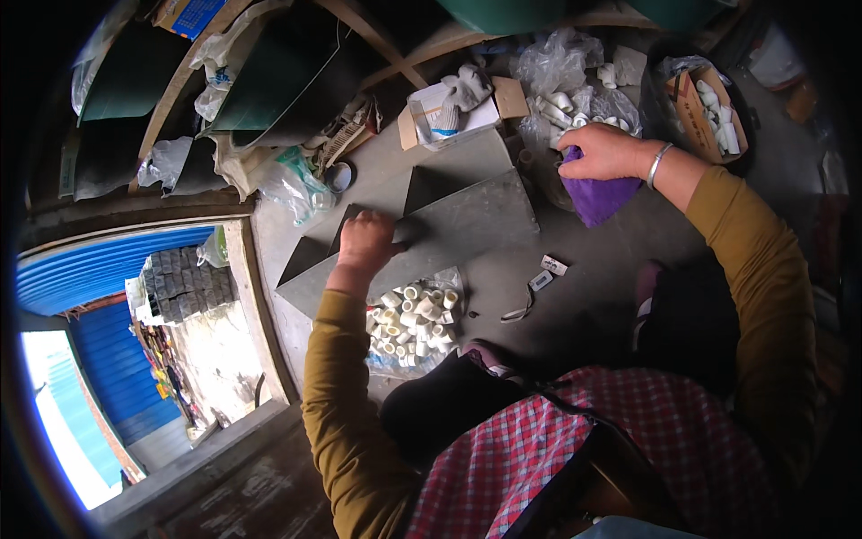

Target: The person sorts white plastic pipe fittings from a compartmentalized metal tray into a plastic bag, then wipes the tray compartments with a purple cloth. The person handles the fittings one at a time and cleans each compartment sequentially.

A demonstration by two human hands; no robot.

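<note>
My left hand [366,242] is closed over the upper edge of a grey divided bin [476,208], whose long side wall faces me. Dark partitions split the bin into several compartments, and their insides are mostly hidden. At the right, my right hand [603,153] grips a purple cloth [600,196], which hangs below the fingers. A clear plastic bag of white pipe fittings [555,108] lies just beyond that hand. Below my left wrist, a heap of short white pipe fittings [413,322] rests on clear plastic on the floor, close to my foot.
An open cardboard box [512,97] with grey gloves [465,88] stands behind the bin. A black tub [660,67] at far right holds a carton of white fittings [716,115]. A small strapped tag [540,280] lies on the floor. Green bins fill the wooden rack upper left; a doorway opens left.
</note>
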